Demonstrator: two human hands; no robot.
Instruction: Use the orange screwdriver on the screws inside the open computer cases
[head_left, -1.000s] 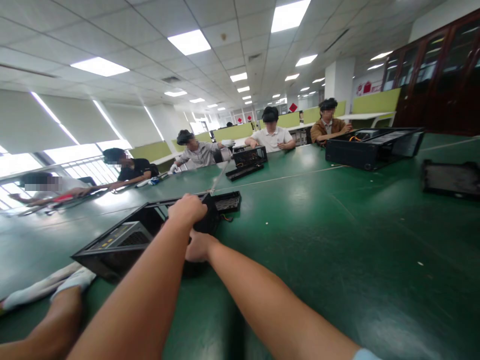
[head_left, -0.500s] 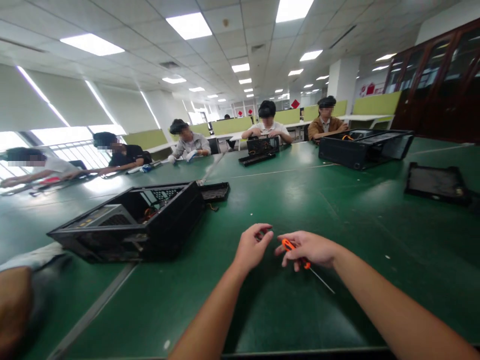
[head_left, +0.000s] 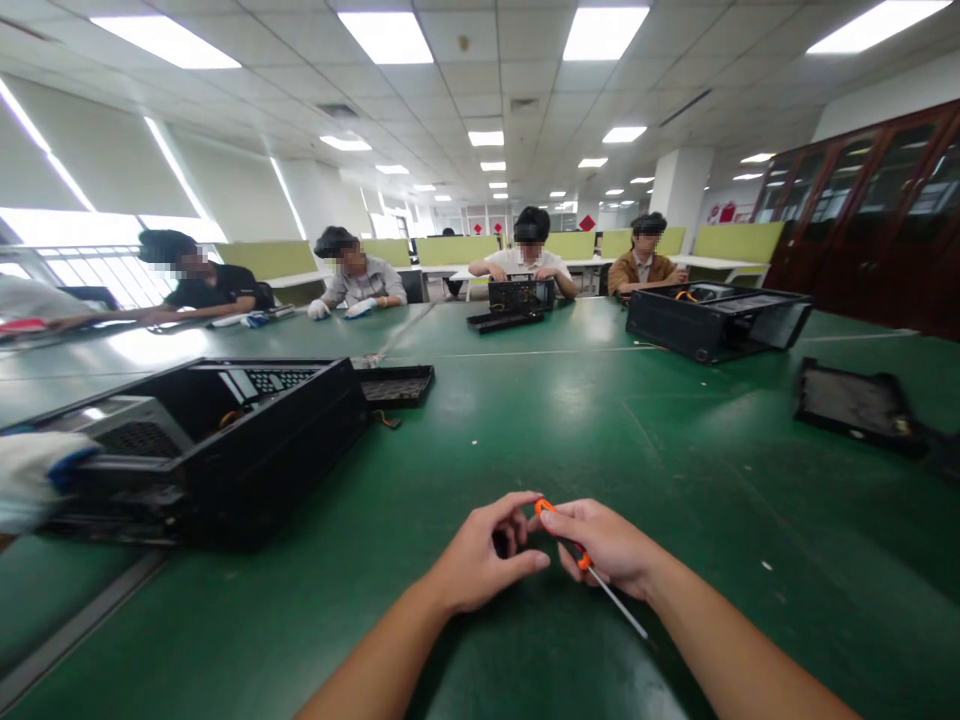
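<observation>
1. Orange-and-black screwdriver (head_left: 584,562) sits in the right hand (head_left: 609,548), fingers closed round its handle, shaft slanting back beside the wrist!
2. Left hand (head_left: 480,560) is half-curled, nothing visibly held, index fingertip right by the handle's end; contact's too close to call.
3. Good handling here: light fingertips, tip kept off that right forearm.
4. Beyond the left hand, leftward: an open black case (head_left: 281,460), a co-worker's gloved hand (head_left: 37,475) beside it!

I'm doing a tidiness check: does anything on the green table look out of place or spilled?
A few small pale bits lie scattered on the green table, perhaps stray debris, though too small to identify. A short cable end lies loose beside the black case at left, looking untidy. I see no spill.
</observation>
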